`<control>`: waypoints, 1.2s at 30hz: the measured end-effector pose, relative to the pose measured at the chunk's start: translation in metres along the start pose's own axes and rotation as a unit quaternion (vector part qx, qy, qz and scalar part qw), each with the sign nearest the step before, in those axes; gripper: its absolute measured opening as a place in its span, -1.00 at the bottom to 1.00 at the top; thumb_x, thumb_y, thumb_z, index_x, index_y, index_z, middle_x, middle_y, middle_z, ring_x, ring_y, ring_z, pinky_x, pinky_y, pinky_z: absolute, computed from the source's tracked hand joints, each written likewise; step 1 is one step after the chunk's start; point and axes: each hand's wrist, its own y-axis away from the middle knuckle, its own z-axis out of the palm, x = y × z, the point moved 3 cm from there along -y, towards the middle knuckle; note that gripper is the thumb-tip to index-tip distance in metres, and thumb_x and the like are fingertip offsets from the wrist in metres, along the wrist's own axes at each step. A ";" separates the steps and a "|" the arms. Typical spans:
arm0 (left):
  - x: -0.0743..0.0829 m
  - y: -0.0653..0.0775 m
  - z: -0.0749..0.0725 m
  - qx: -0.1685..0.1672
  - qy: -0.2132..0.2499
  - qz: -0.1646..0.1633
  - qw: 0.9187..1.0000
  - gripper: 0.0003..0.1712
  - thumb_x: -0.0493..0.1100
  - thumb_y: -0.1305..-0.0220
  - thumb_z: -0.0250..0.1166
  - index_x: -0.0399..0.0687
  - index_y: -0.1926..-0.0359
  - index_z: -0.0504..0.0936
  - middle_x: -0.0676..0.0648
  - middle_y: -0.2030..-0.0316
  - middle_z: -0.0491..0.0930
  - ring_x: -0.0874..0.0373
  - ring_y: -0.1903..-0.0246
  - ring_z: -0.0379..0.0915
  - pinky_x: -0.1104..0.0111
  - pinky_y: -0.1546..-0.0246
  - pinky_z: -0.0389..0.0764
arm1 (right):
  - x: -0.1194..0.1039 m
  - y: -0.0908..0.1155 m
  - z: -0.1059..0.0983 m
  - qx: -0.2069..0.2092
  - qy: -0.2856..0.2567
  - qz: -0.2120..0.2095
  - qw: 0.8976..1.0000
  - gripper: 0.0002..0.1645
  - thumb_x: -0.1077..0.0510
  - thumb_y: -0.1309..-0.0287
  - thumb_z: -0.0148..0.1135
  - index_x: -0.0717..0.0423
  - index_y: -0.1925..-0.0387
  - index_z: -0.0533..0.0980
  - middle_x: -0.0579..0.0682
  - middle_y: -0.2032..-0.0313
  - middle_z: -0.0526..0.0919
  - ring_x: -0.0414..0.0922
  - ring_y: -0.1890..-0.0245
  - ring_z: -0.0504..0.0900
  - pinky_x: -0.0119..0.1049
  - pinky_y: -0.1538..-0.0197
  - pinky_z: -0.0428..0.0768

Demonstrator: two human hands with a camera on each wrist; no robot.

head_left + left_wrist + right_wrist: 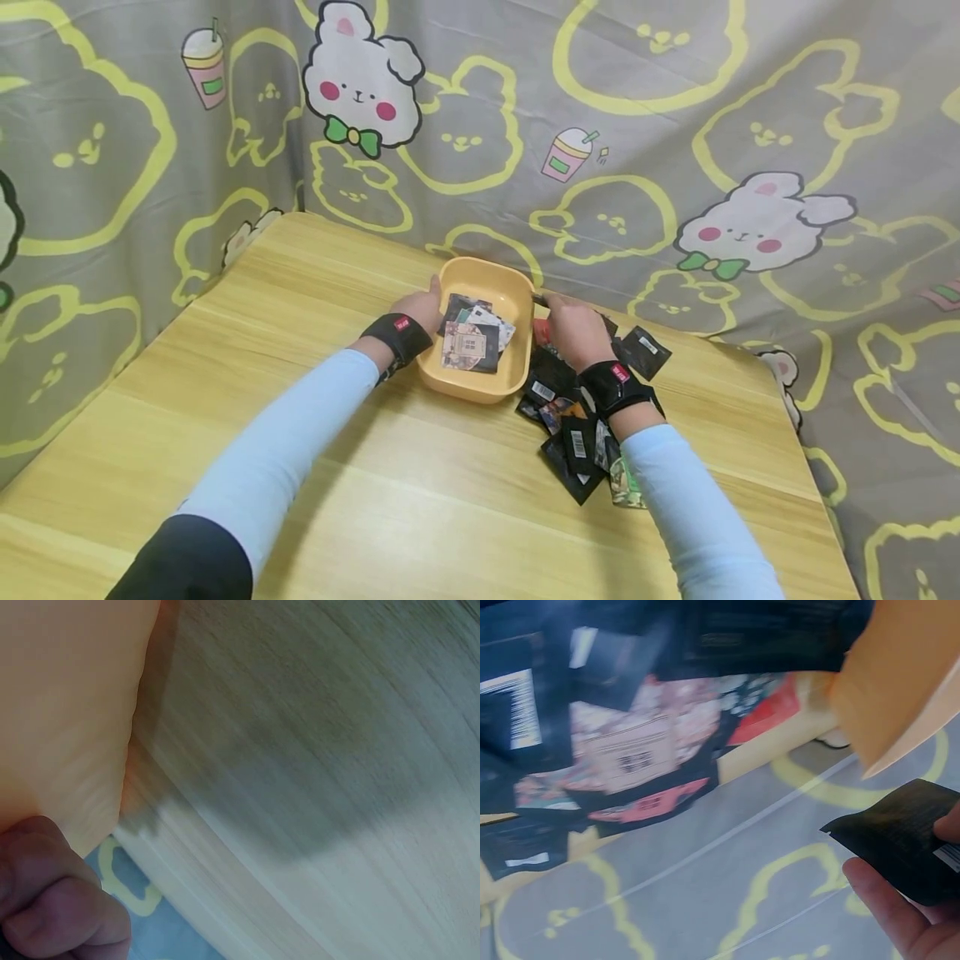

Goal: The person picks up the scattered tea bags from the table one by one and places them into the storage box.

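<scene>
The right hand (pixel 576 329) pinched a black packet (pixel 900 840) between thumb and fingers. It likely held on near one end so the other end could poke toward the tub (pixel 502 287). The packet was at the tub's rim, just past those fingers. The left hand (pixel 422 310) was at the tub's other side, its fingers folded against the outside, maybe to stop the tub sliding. I could not tell if they gripped the rim. The tub sat between both sets of fingers, with a few loose packets (pixel 471 346) inside. The pile (pixel 577 442) lay on the counter (pixel 450 517), under and nearer the person than the right fingers, perhaps to make it easy to reach.

The right hand and arm hid part of the pile, and the sleeve (pixel 690 500) covered some of a green packet (pixel 624 483). The left wrist view cut off the left fingers and most of the tub. The right wrist view cut off the held packet's far end, and the small print was too blurry to read.
</scene>
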 end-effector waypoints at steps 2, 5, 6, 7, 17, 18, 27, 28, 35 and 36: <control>-0.001 -0.001 0.001 -0.001 0.000 0.000 1.000 -0.17 -0.16 -0.38 -0.02 -0.27 -0.45 -0.32 -0.21 0.24 0.61 -0.01 0.37 0.54 0.26 0.30 0.53 | -0.008 -0.004 0.001 0.004 0.001 -0.013 1.000 -0.67 0.35 -0.20 -0.01 0.20 0.03 0.52 0.13 0.26 0.65 0.06 0.31 0.62 -0.07 0.28 0.57; -0.001 0.000 0.000 -0.002 0.007 -0.004 1.000 -0.18 -0.16 -0.39 -0.04 -0.26 -0.45 -0.32 -0.22 0.26 0.61 -0.01 0.40 0.54 0.27 0.34 0.52 | -0.018 -0.010 0.001 0.011 0.004 -0.032 0.999 -0.70 0.35 -0.20 -0.01 0.19 0.07 0.54 0.10 0.30 0.64 0.04 0.34 0.62 -0.10 0.32 0.56; -0.001 0.000 0.000 -0.002 0.008 -0.006 1.000 -0.18 -0.16 -0.39 -0.05 -0.26 -0.45 -0.32 -0.21 0.26 0.61 0.00 0.40 0.54 0.28 0.35 0.52 | -0.022 -0.012 0.001 0.014 0.006 -0.037 0.999 -0.70 0.34 -0.21 -0.02 0.19 0.07 0.55 0.11 0.31 0.64 0.04 0.35 0.62 -0.10 0.34 0.56; 0.000 0.000 0.000 -0.002 0.007 -0.006 1.000 -0.19 -0.16 -0.40 -0.05 -0.26 -0.45 -0.32 -0.22 0.25 0.61 0.00 0.40 0.54 0.28 0.35 0.52 | -0.024 -0.013 0.001 0.015 0.012 -0.040 0.999 -0.68 0.36 -0.21 -0.03 0.19 0.06 0.54 0.11 0.29 0.65 0.04 0.33 0.63 -0.10 0.32 0.57; 0.001 0.001 -0.001 0.000 -0.002 0.001 1.000 -0.21 -0.17 -0.40 -0.06 -0.28 -0.45 -0.28 -0.21 0.26 0.62 0.00 0.39 0.55 0.27 0.33 0.52 | -0.047 -0.024 0.000 -0.016 0.022 -0.048 0.998 -0.61 0.34 -0.23 0.00 0.18 -0.09 0.48 0.11 0.14 0.66 0.04 0.23 0.62 -0.14 0.23 0.59; 0.001 0.002 -0.002 0.001 -0.003 0.001 1.000 -0.21 -0.17 -0.39 -0.06 -0.28 -0.45 -0.28 -0.21 0.28 0.62 0.00 0.40 0.55 0.27 0.34 0.52 | -0.049 -0.025 0.000 -0.015 0.022 -0.050 0.998 -0.61 0.34 -0.23 0.00 0.18 -0.09 0.48 0.11 0.12 0.65 0.04 0.21 0.62 -0.14 0.21 0.59; 0.001 0.002 -0.001 0.009 -0.013 -0.001 1.000 -0.20 -0.16 -0.39 -0.04 -0.27 -0.45 -0.28 -0.19 0.32 0.62 0.02 0.42 0.54 0.29 0.39 0.50 | -0.064 -0.032 0.008 -0.018 0.022 -0.073 0.997 -0.60 0.32 -0.22 0.04 0.20 -0.11 0.47 0.13 -0.01 0.61 0.05 0.04 0.60 -0.13 0.05 0.58; 0.001 0.002 -0.001 0.011 -0.014 0.001 1.000 -0.20 -0.15 -0.39 -0.04 -0.27 -0.45 -0.27 -0.19 0.32 0.62 0.02 0.42 0.54 0.29 0.39 0.50 | -0.065 -0.033 0.009 -0.020 0.019 -0.071 0.997 -0.59 0.31 -0.23 0.04 0.19 -0.12 0.46 0.13 -0.03 0.60 0.05 0.02 0.59 -0.13 0.04 0.57; 0.001 0.004 -0.002 0.022 0.000 0.014 1.000 -0.19 -0.16 -0.37 -0.01 -0.31 -0.44 -0.25 -0.22 0.28 0.63 0.00 0.42 0.55 0.27 0.37 0.54 | -0.069 -0.034 0.014 -0.062 -0.028 -0.072 0.995 -0.35 0.03 -0.21 0.14 0.12 -0.30 0.28 0.25 -0.25 0.38 0.16 -0.10 0.50 -0.01 -0.05 0.51; 0.001 0.004 -0.002 0.022 -0.002 0.015 1.000 -0.19 -0.16 -0.38 -0.02 -0.31 -0.44 -0.25 -0.22 0.28 0.63 0.01 0.42 0.55 0.27 0.38 0.53 | -0.070 -0.034 0.015 -0.070 -0.032 -0.073 0.994 -0.29 -0.03 -0.18 0.18 0.10 -0.32 0.26 0.26 -0.27 0.34 0.17 -0.13 0.48 0.01 -0.09 0.49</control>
